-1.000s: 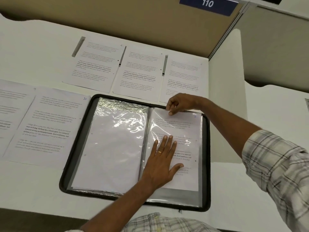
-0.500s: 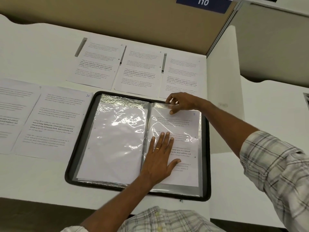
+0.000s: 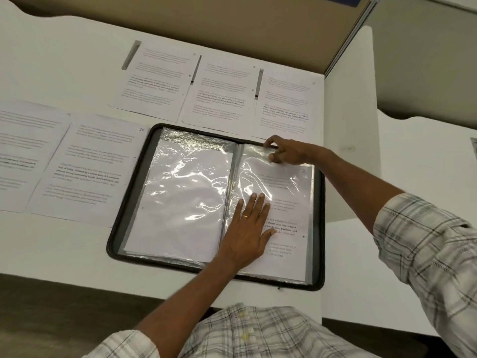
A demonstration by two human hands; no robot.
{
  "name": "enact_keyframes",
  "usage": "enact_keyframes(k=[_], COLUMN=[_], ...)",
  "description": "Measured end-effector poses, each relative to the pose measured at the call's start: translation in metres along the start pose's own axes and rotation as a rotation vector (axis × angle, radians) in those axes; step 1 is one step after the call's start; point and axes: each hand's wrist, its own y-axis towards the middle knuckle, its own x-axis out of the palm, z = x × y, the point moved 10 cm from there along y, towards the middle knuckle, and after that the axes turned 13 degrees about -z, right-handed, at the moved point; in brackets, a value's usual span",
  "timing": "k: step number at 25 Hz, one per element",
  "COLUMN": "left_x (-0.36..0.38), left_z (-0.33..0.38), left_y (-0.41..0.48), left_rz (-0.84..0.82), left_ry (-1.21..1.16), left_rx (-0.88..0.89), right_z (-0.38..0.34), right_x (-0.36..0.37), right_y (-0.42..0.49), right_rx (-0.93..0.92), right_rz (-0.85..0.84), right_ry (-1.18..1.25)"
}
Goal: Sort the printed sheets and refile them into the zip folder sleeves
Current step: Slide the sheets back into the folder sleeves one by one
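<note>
Two loose sheets (image 3: pixel 77 166) are laid side by side on the white desk (image 3: pixel 51 73) at left, with three more pages (image 3: pixel 222 94) set in a row behind them. The black zip folder (image 3: pixel 112 244) is spread open at the desk's near edge. A printed sheet (image 3: pixel 291 259) is seen inside its right sleeve (image 3: pixel 255 152), pressed flat under the straight fingers of the left hand (image 3: pixel 247 228). The sleeve's top edge is pinched between the curled thumb and fingers of the right hand (image 3: pixel 286 152).

L hand (image 3: pixel 248 232) flat on rt sleeve (image 3: pixel 291 188); R hand (image 3: pixel 289 151) pinches its top edge; zip folder (image 3: pixel 320 228) open.
</note>
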Motion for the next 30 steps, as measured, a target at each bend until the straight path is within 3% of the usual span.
enact_keyframes(k=[7,11,13,15,18,20,22,26,30], left_x=[0.009,0.014,0.011,0.003,-0.017,-0.048,-0.097,-0.173,-0.208], left_z=[0.002,0.0,0.0,-0.002,-0.019,-0.028,-0.041,-0.088,-0.153], left_y=[0.001,0.0,0.002,0.0,-0.004,-0.011,-0.021,-0.038,-0.053], left_rz=[-0.03,-0.036,-0.024,0.016,-0.01,-0.043,0.022,0.063,0.029], left_ry=[0.066,0.05,-0.013,-0.167,-0.647,-1.002,-1.196,-1.378,-1.057], left_rx=[0.007,0.005,0.011,0.028,0.002,-0.048,-0.079,-0.149,-0.229], right_z=[0.019,0.022,0.019,0.01,-0.025,-0.058,-0.091,-0.149,-0.166], right_x=[-0.019,-0.028,-0.03,-0.024,-0.016,-0.021,-0.022,-0.009,0.018], right_y=[-0.032,-0.061,-0.073,-0.081,-0.081,-0.076,-0.067,-0.045,-0.036], right_rx=[0.107,0.013,-0.046,-0.115,-0.165,-0.248,-0.339,-0.475,-0.496], right_rz=[0.251,0.348,0.373,0.324,0.178,0.181,0.223,0.316,0.525], right_ry=[-0.125,-0.046,0.104,0.417,0.711,0.835,1.011,1.311,1.217])
